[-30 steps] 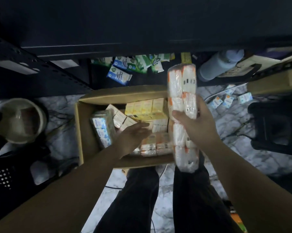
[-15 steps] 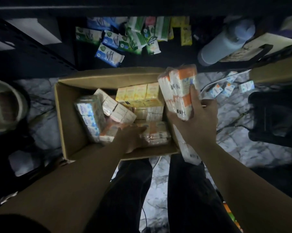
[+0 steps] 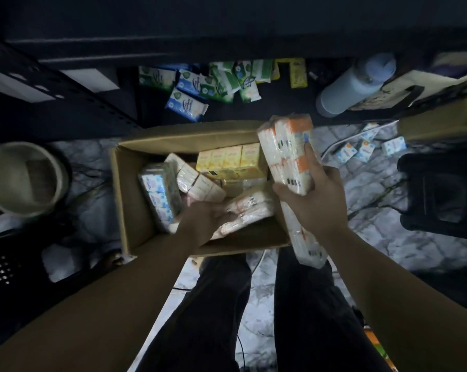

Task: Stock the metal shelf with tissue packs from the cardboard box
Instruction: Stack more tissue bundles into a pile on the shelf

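Observation:
An open cardboard box (image 3: 131, 200) sits on the floor in front of the dark metal shelf (image 3: 65, 111). Inside lie yellow tissue packs (image 3: 231, 161), a blue-printed pack (image 3: 160, 193) and pale orange ones. My right hand (image 3: 317, 202) grips a long orange-and-white tissue pack (image 3: 287, 149) above the box's right side; its lower end hangs past my wrist. My left hand (image 3: 204, 220) reaches into the box and holds a pale orange pack (image 3: 250, 210), tilting it upward. Green and blue packs (image 3: 200, 84) lie loose on the low shelf board.
A blue bottle (image 3: 353, 84) lies on the shelf at the right. Small blue-and-white packs (image 3: 361, 149) are scattered on the marbled floor. A pale round bin (image 3: 23, 178) stands left, a black stool (image 3: 442, 194) right. My legs are below the box.
My left hand went down into the box and took hold of a pale orange pack, lifting its end. My right hand lowered and tilted its long pack. The camera dipped, then rose a little.

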A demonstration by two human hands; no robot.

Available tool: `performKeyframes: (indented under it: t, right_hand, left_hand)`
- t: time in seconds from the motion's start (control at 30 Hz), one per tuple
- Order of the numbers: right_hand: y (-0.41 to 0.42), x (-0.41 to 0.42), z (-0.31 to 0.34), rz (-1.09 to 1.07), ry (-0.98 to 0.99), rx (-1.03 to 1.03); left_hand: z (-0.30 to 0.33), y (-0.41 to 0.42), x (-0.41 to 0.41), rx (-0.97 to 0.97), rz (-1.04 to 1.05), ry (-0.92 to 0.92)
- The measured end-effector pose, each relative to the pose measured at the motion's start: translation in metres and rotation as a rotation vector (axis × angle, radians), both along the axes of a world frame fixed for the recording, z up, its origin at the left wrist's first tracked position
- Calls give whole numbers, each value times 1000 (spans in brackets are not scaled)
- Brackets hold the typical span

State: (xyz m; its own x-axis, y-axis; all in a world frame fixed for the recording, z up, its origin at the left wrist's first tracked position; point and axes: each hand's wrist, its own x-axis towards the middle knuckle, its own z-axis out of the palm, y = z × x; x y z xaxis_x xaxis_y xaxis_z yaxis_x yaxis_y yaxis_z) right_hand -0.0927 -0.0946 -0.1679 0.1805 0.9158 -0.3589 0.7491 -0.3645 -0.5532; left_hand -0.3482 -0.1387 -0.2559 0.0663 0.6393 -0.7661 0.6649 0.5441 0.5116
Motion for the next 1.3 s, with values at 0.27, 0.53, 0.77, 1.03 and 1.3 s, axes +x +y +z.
performKeyframes:
  t: [0.27,0.53,0.77,1.03,1.3]
  right_hand:
    - [5,-7,121,-2,44,152]
    - [14,8,326,-47,187,390]
    - [25,18,488,-152,266,727]
    - [37,39,626,-189,428,1030]
    - [48,66,735,-62,635,1231]
  left_hand:
    - [153,29,-12,188,202,-184]
    - [374,52,6,474,217,-312]
    - [558,78,48,757,254,-577]
    - [703,97,107,930,173,-807]
    - [808,123,147,1242,16,-838]
